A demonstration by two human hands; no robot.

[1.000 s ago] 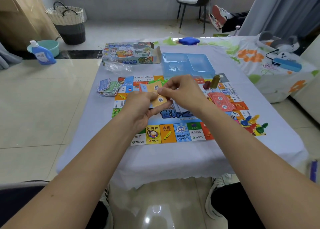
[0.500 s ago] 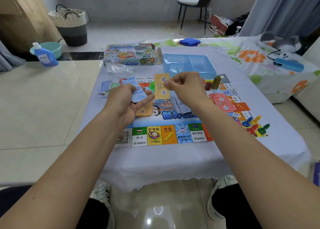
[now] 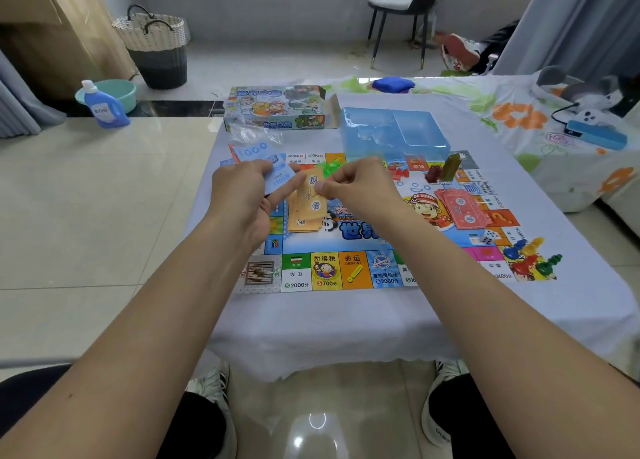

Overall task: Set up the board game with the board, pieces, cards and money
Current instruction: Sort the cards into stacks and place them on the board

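Board (image 3: 363, 250): flat on the counter (image 3: 346, 320), near its front edge. Game box (image 3: 277, 108): behind the board, to the left. Tray (image 3: 394, 132): behind the board, right of the box, front edge over the board. Stack of cards (image 3: 462, 207): on the board's right side. Die (image 3: 487, 237): just in front of the cards. Pawns (image 3: 530, 257): at the board's front right corner. Notes (image 3: 304, 212): on the board, left of centre.

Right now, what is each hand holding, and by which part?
Left hand holds blue play-money notes by their near end. Right hand pinches an orange note at its top edge.
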